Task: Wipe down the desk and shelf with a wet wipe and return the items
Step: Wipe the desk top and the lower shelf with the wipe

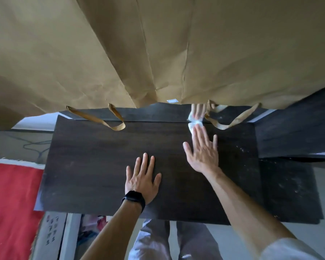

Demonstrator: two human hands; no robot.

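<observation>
On the desk [92, 156], flat left hand [142, 180] rests; flat right hand [203, 152] presses wet wipe [191, 127]; bag label [172, 100] illegible.

The paper bags [120, 53] run past the top, left and right picture edges and hide whatever lies behind the desk's [101, 156] rear edge. Near the rear right corner, the right hand [203, 154] is blurred, and its fingertips cover part of the wet wipe [194, 126]. The white label [172, 100] on a bag is too small to read.
</observation>
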